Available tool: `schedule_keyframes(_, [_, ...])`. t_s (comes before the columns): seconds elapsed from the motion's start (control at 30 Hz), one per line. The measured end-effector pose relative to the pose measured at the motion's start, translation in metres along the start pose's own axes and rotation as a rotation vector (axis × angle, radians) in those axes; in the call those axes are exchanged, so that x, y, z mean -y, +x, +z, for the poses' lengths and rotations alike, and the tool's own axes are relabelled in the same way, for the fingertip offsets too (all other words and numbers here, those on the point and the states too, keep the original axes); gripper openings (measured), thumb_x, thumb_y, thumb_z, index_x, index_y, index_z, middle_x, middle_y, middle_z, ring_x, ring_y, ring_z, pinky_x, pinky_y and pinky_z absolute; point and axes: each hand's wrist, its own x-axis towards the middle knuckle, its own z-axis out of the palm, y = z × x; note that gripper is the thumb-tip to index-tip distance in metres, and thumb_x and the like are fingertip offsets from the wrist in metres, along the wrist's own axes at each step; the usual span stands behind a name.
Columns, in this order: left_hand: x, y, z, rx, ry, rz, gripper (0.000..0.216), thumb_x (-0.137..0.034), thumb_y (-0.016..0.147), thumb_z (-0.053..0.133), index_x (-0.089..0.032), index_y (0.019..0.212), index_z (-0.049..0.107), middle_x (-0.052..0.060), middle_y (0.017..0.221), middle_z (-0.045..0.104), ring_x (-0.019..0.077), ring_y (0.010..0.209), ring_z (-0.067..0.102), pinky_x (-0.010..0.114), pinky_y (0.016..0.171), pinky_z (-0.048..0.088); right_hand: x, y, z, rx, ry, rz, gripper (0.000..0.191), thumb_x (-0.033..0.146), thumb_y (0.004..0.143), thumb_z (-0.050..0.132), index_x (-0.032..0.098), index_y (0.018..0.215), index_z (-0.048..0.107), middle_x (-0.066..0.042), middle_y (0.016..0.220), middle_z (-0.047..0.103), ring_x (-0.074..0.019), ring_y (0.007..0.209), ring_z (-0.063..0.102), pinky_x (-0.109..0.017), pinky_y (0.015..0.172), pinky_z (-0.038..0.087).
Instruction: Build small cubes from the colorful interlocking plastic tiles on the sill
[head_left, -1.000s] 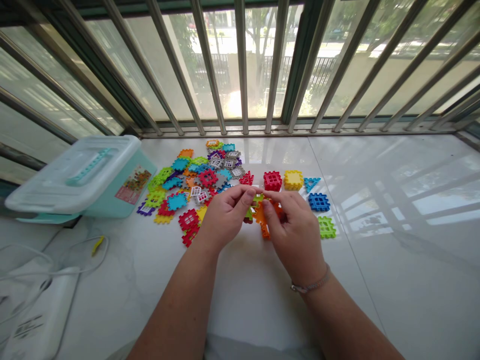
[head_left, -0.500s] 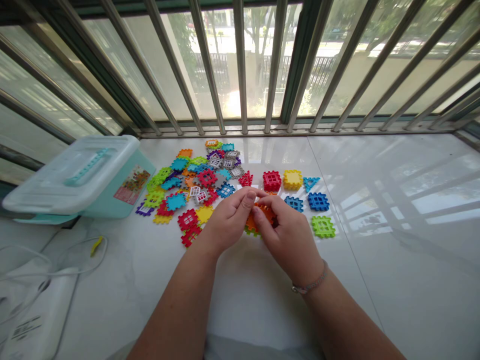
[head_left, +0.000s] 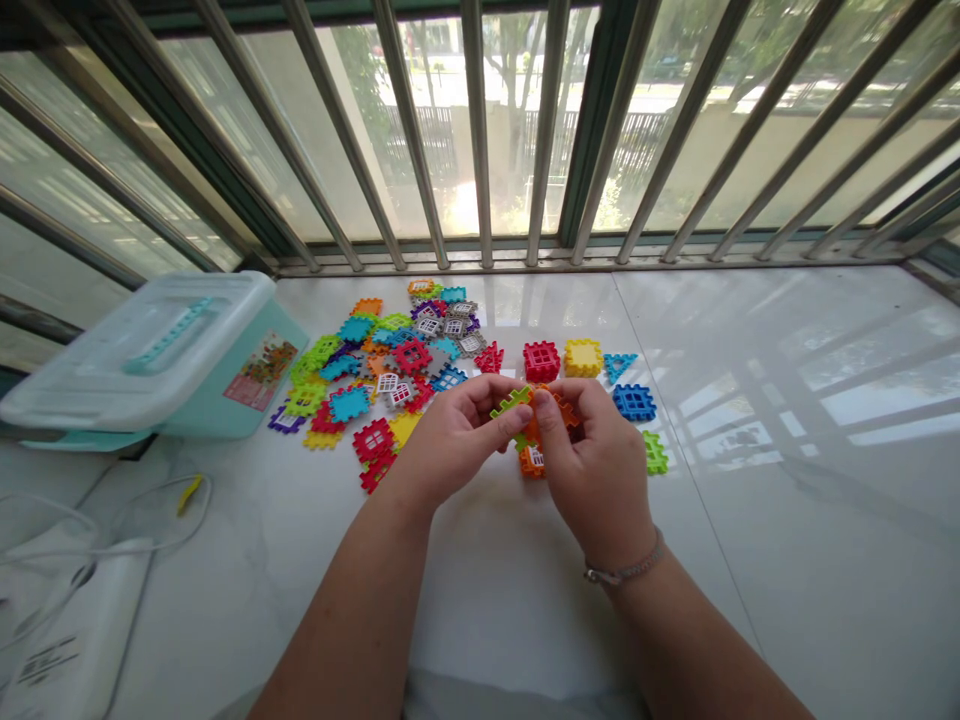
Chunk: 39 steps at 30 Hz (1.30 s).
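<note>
Pinching a green tile [head_left: 510, 402], the left hand [head_left: 450, 435] met the orange piece [head_left: 534, 455] clamped in the right hand [head_left: 600, 470], both just above the ledge's [head_left: 750, 450] middle, seemingly to mesh notched edges; spare tiles [head_left: 375, 370] lay behind.

On my feed, a mint storage box [head_left: 150, 350] with a white lid sits at the far left of the glossy white surface [head_left: 787, 450], a picture label [head_left: 259, 370] on its side. Just beside it spreads a loose pile of coloured tiles [head_left: 375, 360]. To the right of the pile I see a red square [head_left: 542, 361], a yellow square [head_left: 583, 357] and a blue triangle [head_left: 619, 365] in a row, with a blue square [head_left: 634, 402] nearer. Window bars [head_left: 477, 130] run behind. A white device [head_left: 75, 630] and a cable [head_left: 150, 540] lie at the near left.
</note>
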Motion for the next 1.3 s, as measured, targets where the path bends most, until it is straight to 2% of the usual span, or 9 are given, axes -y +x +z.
schedule_keyframes(0.13, [0.000,0.000,-0.001,-0.002,0.056,-0.011,0.041,-0.052,0.089,0.087,-0.019,0.112,0.079,0.004,0.095,0.073,0.0115,0.071,0.060,0.024,0.063,0.052,0.001,-0.001,0.000,-0.071,0.023,0.086,0.026,0.049,0.110,0.061,0.024,0.105,0.068,0.000,0.082,0.075,-0.0156,0.064,0.068,-0.027,0.059,0.045])
schedule_keyframes(0.27, [0.004,-0.001,-0.003,-0.051,0.062,-0.031,0.038,-0.054,0.091,0.085,-0.021,0.108,0.080,0.001,0.086,0.070,0.0103,0.068,0.058,0.022,0.061,0.050,-0.006,0.001,-0.001,-0.169,0.060,0.270,0.036,0.059,0.112,0.052,0.025,0.113,0.063,0.002,0.073,0.070,-0.0163,0.056,0.063,-0.027,0.054,0.044])
schedule_keyframes(0.5, [0.003,-0.001,-0.003,-0.135,0.027,-0.059,0.042,-0.056,0.087,0.087,-0.021,0.109,0.081,0.001,0.085,0.069,0.0112,0.068,0.059,0.022,0.060,0.050,-0.016,0.006,0.002,-0.132,0.211,0.380,0.043,0.068,0.110,0.050,0.027,0.112,0.059,0.002,0.072,0.069,-0.0171,0.054,0.064,-0.027,0.051,0.047])
schedule_keyframes(0.63, [0.002,-0.001,-0.003,-0.127,0.033,-0.053,0.040,-0.056,0.088,0.087,-0.022,0.108,0.080,0.000,0.083,0.068,0.0110,0.068,0.058,0.022,0.059,0.050,-0.011,0.004,0.001,-0.089,0.248,0.345,0.042,0.067,0.110,0.051,0.026,0.110,0.060,0.002,0.074,0.069,-0.0160,0.055,0.063,-0.026,0.051,0.046])
schedule_keyframes(0.77, [0.005,0.000,-0.004,-0.049,0.042,-0.008,0.041,-0.060,0.094,0.079,-0.021,0.107,0.079,0.000,0.079,0.064,0.0111,0.066,0.058,0.023,0.060,0.051,-0.007,0.003,0.001,0.045,0.094,0.172,0.036,0.059,0.111,0.052,0.025,0.108,0.063,0.001,0.075,0.069,-0.0165,0.058,0.063,-0.027,0.054,0.041])
schedule_keyframes(0.87, [0.008,0.000,-0.004,-0.033,-0.017,0.016,0.048,-0.066,0.100,0.068,-0.019,0.106,0.078,0.002,0.083,0.066,0.0135,0.073,0.062,0.026,0.069,0.056,-0.006,0.002,0.003,0.147,-0.033,0.054,0.032,0.053,0.111,0.054,0.023,0.112,0.064,-0.001,0.079,0.072,-0.0192,0.064,0.066,-0.029,0.059,0.041])
schedule_keyframes(0.97, [0.007,0.000,-0.002,-0.068,-0.064,0.019,0.048,-0.064,0.096,0.076,-0.020,0.115,0.079,0.005,0.094,0.072,0.0158,0.084,0.067,0.029,0.079,0.058,-0.005,0.001,0.005,0.167,-0.071,0.020,0.031,0.051,0.110,0.056,0.022,0.115,0.065,-0.002,0.081,0.073,-0.0201,0.066,0.066,-0.030,0.062,0.041])
schedule_keyframes(1.13, [0.003,0.001,-0.004,-0.142,0.000,0.003,0.047,-0.057,0.084,0.090,-0.020,0.111,0.081,0.005,0.095,0.076,0.0164,0.083,0.067,0.027,0.074,0.058,-0.006,0.006,-0.005,0.005,-0.050,-0.009,0.029,0.049,0.110,0.059,0.023,0.106,0.071,-0.004,0.088,0.075,-0.0180,0.070,0.067,-0.031,0.067,0.048])
schedule_keyframes(1.3, [0.009,0.006,-0.014,-0.369,-0.089,0.000,0.043,-0.057,0.081,0.092,-0.023,0.104,0.081,0.001,0.085,0.071,0.0130,0.073,0.061,0.024,0.064,0.054,-0.017,0.019,-0.021,-0.143,0.010,0.194,0.037,0.058,0.108,0.062,0.023,0.101,0.072,0.000,0.075,0.072,-0.0165,0.059,0.063,-0.030,0.061,0.049])
